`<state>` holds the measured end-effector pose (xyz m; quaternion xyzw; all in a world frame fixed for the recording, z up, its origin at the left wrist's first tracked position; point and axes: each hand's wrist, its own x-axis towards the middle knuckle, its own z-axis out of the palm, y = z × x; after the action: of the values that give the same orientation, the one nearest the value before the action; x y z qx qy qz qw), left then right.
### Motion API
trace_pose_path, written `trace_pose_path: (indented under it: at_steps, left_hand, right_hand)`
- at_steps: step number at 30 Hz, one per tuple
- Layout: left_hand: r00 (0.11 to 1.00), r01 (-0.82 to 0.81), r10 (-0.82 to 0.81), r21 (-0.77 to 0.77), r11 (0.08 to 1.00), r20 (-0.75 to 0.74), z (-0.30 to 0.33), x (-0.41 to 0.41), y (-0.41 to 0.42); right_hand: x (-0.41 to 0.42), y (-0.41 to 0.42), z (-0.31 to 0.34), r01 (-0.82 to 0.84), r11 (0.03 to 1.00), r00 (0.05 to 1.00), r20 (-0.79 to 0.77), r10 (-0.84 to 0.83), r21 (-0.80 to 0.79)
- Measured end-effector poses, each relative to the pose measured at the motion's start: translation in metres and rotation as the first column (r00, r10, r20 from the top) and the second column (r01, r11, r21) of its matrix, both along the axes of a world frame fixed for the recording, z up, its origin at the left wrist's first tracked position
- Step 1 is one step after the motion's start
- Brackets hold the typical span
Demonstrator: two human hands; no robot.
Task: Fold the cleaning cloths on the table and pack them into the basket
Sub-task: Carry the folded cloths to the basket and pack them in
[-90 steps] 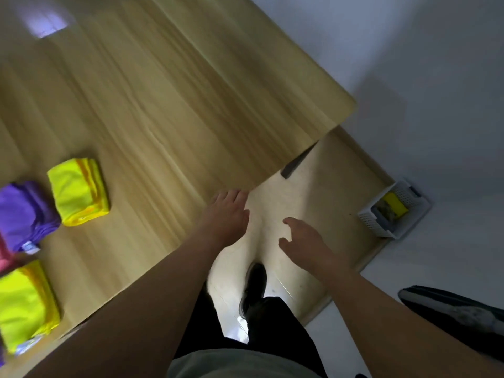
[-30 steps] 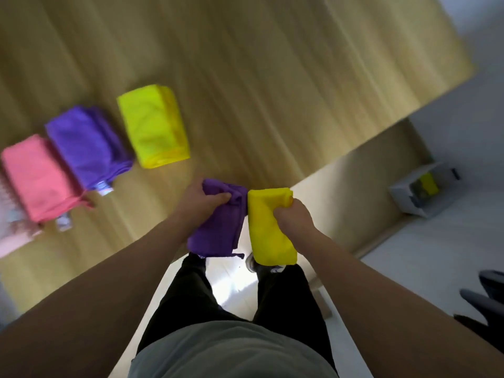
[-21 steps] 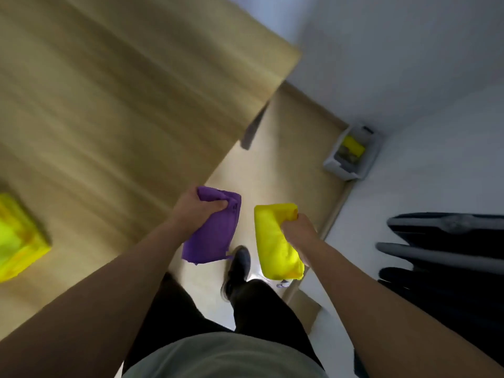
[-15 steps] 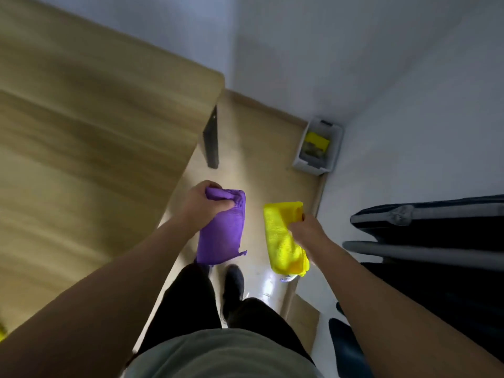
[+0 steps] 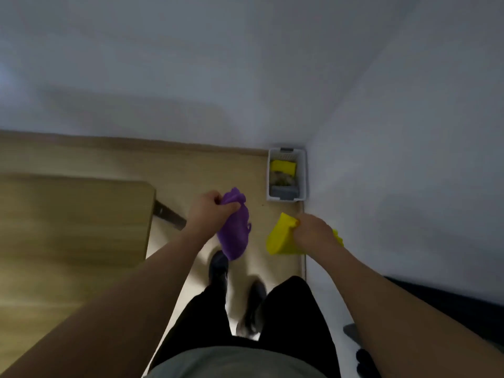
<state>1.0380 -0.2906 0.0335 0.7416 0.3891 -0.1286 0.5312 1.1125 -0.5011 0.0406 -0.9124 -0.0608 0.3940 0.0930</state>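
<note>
**Two folded cloths carried to the corner basket**

The view has swung off the pale wooden table (image 5: 68, 227), now at nine o'clock, toward the white slatted plastic basket (image 5: 301, 173) on the floor at one o'clock, in the wall corner. That suggests the carrying step is nearly over. The left hand (image 5: 208, 211) grips the folded purple cleaning cloth (image 5: 234, 236); the right hand (image 5: 313, 231) grips the folded yellow cleaning cloth (image 5: 278, 238). A yellow cloth in the basket (image 5: 282, 167) lies at its far end. Open floor lies between; the dark table leg (image 5: 170, 215) stands clear at ten o'clock.
</note>
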Motion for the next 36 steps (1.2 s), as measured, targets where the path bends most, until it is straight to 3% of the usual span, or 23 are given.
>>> trace_pose_path:
  at_steps: [5, 11, 15, 20, 26, 30, 34, 36]
  left_hand:
    - [0.997, 0.030, -0.027, 0.045, 0.999, -0.068, -0.008, 0.083, 0.004]
    - [0.998, -0.038, 0.039, 0.003, 0.999, -0.051, -0.065, 0.217, 0.017]
    - [0.996, -0.063, 0.059, -0.058, 0.996, -0.065, -0.164, 0.292, 0.018]
    - [0.998, -0.054, 0.046, -0.173, 0.983, -0.049, -0.340, 0.369, 0.004]
    - [0.985, 0.170, -0.160, -0.222, 0.960, 0.062, -0.533, 0.452, -0.044]
    - [0.945, 0.314, -0.290, -0.169, 0.934, 0.153, -0.608, 0.492, -0.075]
    - [0.927, 0.351, -0.304, -0.221, 0.910, 0.220, -0.627, 0.515, -0.090]
    - [0.942, 0.317, -0.268, -0.270, 0.909, 0.204, -0.623, 0.512, -0.093]
  right_hand:
    - [0.066, 0.001, -0.010, -0.168, 0.986, 0.983, 0.070, 0.169, -0.015]
    - [0.192, 0.012, -0.084, -0.353, 0.932, 0.919, 0.157, 0.362, -0.080]
    - [0.253, 0.015, -0.183, -0.414, 0.904, 0.899, 0.110, 0.424, -0.106]
    - [0.300, 0.013, -0.361, -0.521, 0.849, 0.850, 0.036, 0.526, -0.088]
    - [0.332, 0.010, -0.552, -0.491, 0.871, 0.870, -0.038, 0.491, 0.010]
    - [0.354, 0.011, -0.617, -0.522, 0.851, 0.852, -0.061, 0.519, -0.050]
    - [0.366, 0.007, -0.631, -0.459, 0.883, 0.886, 0.019, 0.463, -0.102]
    - [0.355, 0.006, -0.629, -0.461, 0.884, 0.887, -0.030, 0.460, -0.082]
